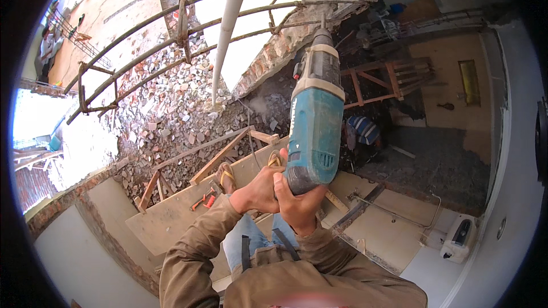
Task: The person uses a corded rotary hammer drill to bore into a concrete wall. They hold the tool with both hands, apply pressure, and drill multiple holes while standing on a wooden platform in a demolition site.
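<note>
Both hands are clenched around the rear end of a teal-and-grey rotary hammer drill (315, 120): the left hand (261, 190) wraps its handle end from the left, and the right hand (300, 201) grips just beside it, thumb laid upward along the casing. The drill stretches away beyond the grip, its bit (323, 20) pointing at the broken masonry edge (268, 61); whether the tip touches cannot be told. Farther out and left of the grip, a rusty rebar cage (182, 28) curves across, with a pale pole (230, 23) slanting past it. Below the grip to the left lie brick rubble (182, 91) and, nearer, a wooden board (171, 222) bearing red-handled tools (209, 201). Sandalled feet (227, 177) show just beyond the left hand. Right of the grip and lower down, a person in a striped top (365, 130) bends near a wooden frame (394, 80)
</note>
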A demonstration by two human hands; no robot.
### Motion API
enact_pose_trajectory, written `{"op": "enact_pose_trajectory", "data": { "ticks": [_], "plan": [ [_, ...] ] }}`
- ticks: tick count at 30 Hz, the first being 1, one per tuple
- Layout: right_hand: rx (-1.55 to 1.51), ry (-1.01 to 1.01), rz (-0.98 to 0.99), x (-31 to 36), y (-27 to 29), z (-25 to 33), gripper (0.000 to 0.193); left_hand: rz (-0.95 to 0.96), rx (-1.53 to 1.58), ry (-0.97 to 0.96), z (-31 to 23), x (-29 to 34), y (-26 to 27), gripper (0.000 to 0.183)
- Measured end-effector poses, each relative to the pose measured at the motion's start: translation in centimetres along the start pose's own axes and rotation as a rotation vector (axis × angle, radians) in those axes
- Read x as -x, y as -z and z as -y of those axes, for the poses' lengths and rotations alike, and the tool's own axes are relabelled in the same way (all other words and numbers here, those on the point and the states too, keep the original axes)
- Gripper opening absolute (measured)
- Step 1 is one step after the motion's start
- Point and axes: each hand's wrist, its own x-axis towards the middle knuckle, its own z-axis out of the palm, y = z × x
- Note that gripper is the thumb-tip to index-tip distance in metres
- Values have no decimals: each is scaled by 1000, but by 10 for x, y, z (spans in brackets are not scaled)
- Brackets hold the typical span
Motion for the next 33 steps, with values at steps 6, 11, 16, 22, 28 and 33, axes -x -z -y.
{"op": "enact_pose_trajectory", "data": {
  "ticks": [6,11,16,22,28,33],
  "plan": [
    [345,69,57,-21,5,41,108,-85,104,-32,-17,-9,-2,42],
    [301,66,269,-38,6,75,108,-159,184,-22,-19,-31,-20,40],
    [490,233,347,-56,9,62,105,-166,217,26,-10,-37,-15,39],
    [101,21,150,-33,13,22,89,-27,24,106,-6,-19,8,38],
    [-257,-391,45,-11,61,-13,64,121,-471,341,-1,-37,-17,49],
    [-518,-342,-68,-18,92,-33,65,166,-536,142,-13,-60,-18,58]
  ]
}}
